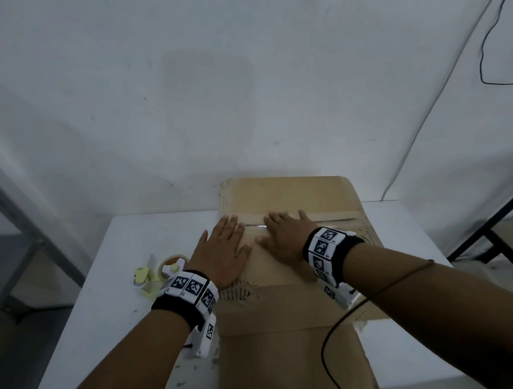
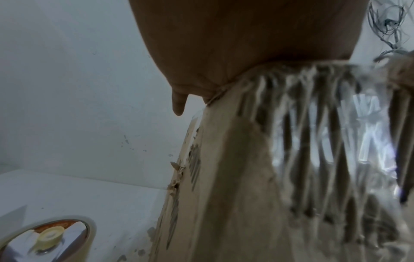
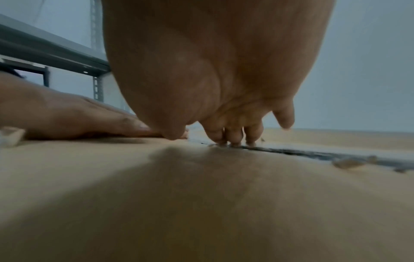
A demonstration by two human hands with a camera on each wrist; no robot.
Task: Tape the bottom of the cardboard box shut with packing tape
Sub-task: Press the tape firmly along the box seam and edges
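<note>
A worn brown cardboard box (image 1: 293, 192) lies bottom-up on the white table (image 1: 130, 305), its flaps meeting at a centre seam (image 1: 334, 220). Clear tape glints on the seam between my hands. My left hand (image 1: 222, 249) lies flat, fingers straight, on the box's left part. My right hand (image 1: 284, 234) presses flat beside it, fingertips (image 3: 233, 140) on the seam (image 3: 313, 154). A yellow tape dispenser (image 1: 161, 273) with its roll (image 2: 56, 235) sits on the table left of the box. The torn box edge (image 2: 224, 177) fills the left wrist view.
A white wall stands close behind the table. A grey metal shelf frame (image 1: 28, 230) is at the left, a dark frame (image 1: 488, 226) at the right. A black cable (image 1: 331, 339) runs from my right wrist across the box's near flap.
</note>
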